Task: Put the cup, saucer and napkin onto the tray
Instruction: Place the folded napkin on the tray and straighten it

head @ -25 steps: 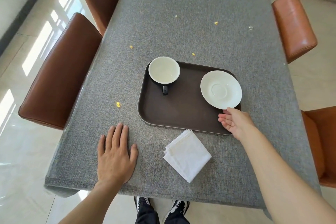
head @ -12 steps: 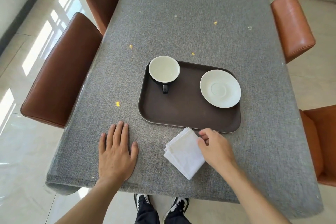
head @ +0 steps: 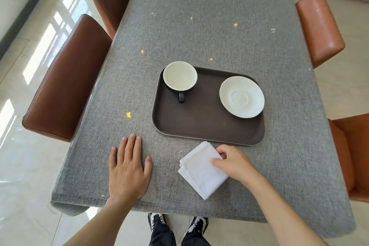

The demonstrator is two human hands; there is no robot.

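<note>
A dark brown tray (head: 199,126) lies on the grey tablecloth. In its far left corner stands a black cup (head: 180,76) with a white inside, handle toward me. A white saucer (head: 241,97) rests at the tray's right side. A folded white napkin (head: 199,170) lies on the cloth just in front of the tray. My right hand (head: 233,163) is on the napkin's right edge, thumb on top and fingers curled at its far corner. My left hand (head: 128,168) lies flat on the cloth to the left, fingers apart, holding nothing.
Brown leather chairs (head: 65,78) stand along the left side and orange-brown ones (head: 319,28) along the right. Small yellow specks (head: 129,114) dot the cloth. The table's near edge (head: 179,211) is just below my hands, with my shoes under it.
My right hand left the saucer on the tray, came back toward me and settled on the napkin's right edge. The left hand stayed flat on the cloth.
</note>
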